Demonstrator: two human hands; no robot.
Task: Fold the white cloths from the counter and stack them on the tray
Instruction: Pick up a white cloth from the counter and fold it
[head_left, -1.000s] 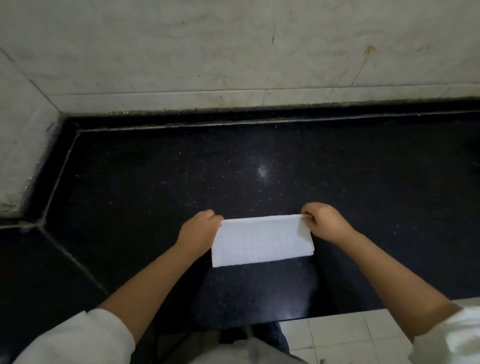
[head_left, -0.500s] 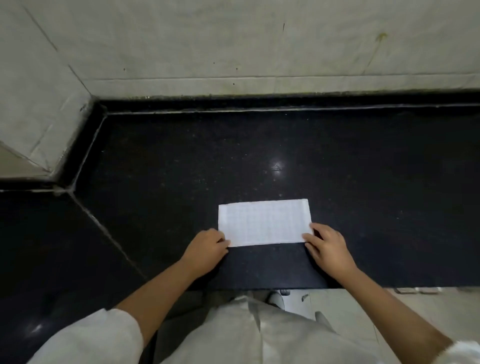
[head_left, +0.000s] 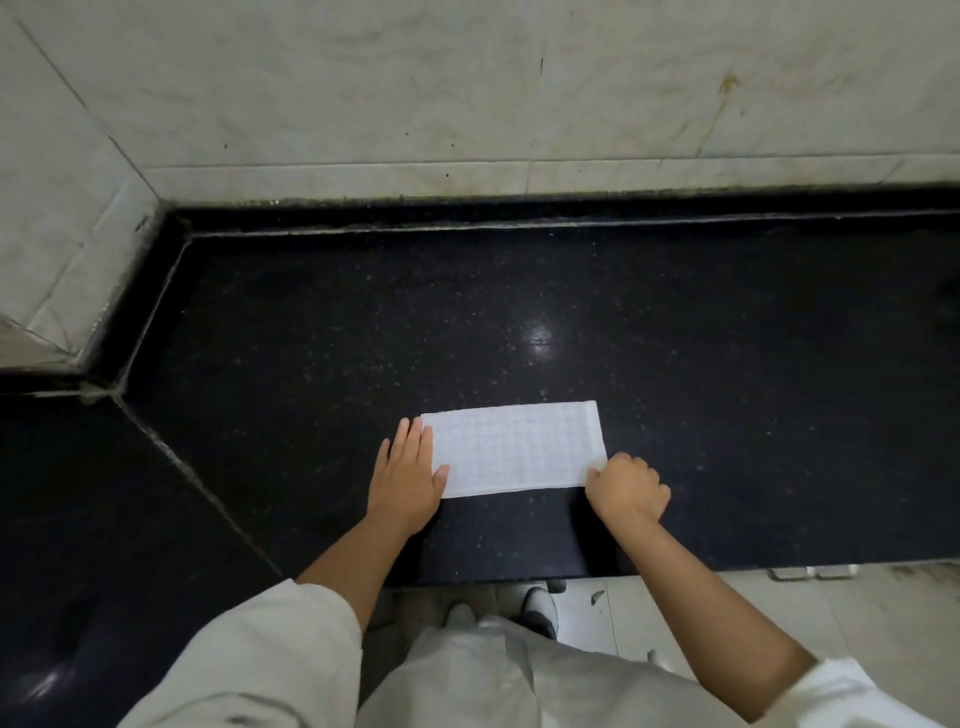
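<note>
A black speckled counter (head_left: 675, 312) is backed by pale marble walls (head_left: 363, 93); a light glare (head_left: 540, 332) is reflected, and a tiled floor (head_left: 857, 618) is seen below

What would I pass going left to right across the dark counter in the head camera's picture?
Left hand, lying flat at the cloth's left end → white cloth, folded into a strip → right hand, curled at the cloth's near right corner. All are on the black counter.

- Kitchen or utility area, likely domestic.
- Black speckled stone surface (head_left: 519, 312) meets a corner.
- Stained pale marble wall tiles (head_left: 467, 93) behind.
- Pale tiled floor (head_left: 857, 613) below.
</note>
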